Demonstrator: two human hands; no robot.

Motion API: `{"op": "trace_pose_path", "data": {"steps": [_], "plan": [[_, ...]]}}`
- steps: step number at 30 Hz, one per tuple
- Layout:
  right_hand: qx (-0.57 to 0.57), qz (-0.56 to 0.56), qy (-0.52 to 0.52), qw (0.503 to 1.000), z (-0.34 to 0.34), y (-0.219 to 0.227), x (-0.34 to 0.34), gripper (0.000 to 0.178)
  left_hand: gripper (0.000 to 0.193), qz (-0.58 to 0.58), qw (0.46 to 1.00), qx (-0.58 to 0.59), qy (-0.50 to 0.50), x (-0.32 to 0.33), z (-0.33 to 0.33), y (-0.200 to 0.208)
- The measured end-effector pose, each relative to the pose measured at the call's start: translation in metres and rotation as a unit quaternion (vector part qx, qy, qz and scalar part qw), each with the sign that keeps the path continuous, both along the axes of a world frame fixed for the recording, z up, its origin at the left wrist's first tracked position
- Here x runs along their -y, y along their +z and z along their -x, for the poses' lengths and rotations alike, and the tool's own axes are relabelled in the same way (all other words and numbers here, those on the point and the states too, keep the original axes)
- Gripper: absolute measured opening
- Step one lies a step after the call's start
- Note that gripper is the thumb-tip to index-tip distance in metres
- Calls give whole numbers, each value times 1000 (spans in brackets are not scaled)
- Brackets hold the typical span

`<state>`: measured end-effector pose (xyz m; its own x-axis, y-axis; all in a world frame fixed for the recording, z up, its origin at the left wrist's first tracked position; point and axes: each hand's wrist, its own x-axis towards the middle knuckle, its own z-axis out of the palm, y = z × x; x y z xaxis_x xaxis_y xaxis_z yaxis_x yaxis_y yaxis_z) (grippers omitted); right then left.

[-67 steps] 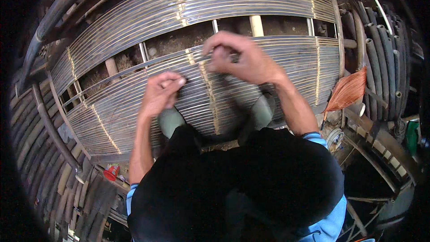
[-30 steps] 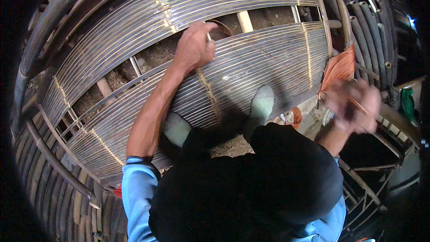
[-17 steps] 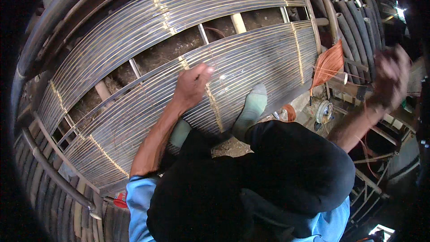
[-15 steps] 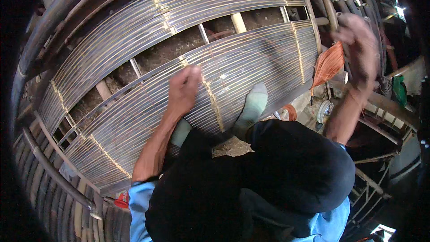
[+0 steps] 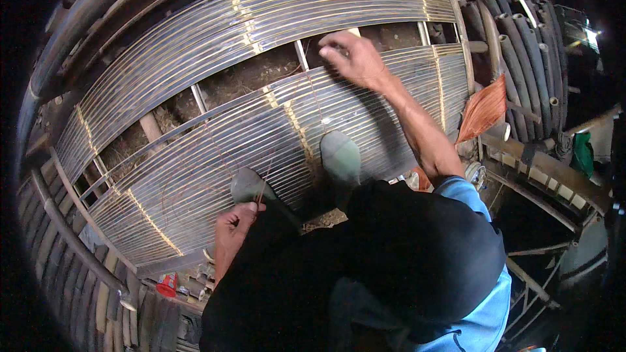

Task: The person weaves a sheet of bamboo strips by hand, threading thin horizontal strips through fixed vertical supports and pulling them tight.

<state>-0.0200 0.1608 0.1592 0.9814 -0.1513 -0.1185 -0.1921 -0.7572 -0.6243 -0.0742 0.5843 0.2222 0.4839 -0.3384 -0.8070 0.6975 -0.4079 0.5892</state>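
Observation:
My right hand (image 5: 352, 58) reaches forward to the far edge of the near slat panel (image 5: 195, 176), fingertips pinched together on a thin strand (image 5: 317, 101) that runs back down across the slats. My left hand (image 5: 233, 233) is low by my left knee, closed on the thin strands that rise from it toward the panel. The panel is made of long pale cane slats tied with yellowish binding rows (image 5: 297, 127). My two feet in grey-green shoes (image 5: 340, 156) stand on it.
A second slat panel (image 5: 274, 13) lies beyond a gap showing dirt and cross bars (image 5: 248, 78). An orange bundle of strands (image 5: 484, 109) lies at the right, beside dark poles (image 5: 521, 39). A small red object (image 5: 167, 284) sits at lower left among stacked canes.
My right hand swung out to the right and up, then came back down onto the panel's far edge. My left hand left the slats and drew back to my knee.

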Motion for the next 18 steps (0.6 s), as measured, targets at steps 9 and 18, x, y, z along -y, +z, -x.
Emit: {"op": "trace_pose_path", "data": {"steps": [9, 18], "plan": [[72, -56, 287, 954, 46, -1, -88, 36, 41, 45, 996, -71, 15, 20, 9, 22], [87, -123, 227, 962, 64, 6, -102, 38, 38, -2, 985, -109, 133, -3, 36, 23]]}}
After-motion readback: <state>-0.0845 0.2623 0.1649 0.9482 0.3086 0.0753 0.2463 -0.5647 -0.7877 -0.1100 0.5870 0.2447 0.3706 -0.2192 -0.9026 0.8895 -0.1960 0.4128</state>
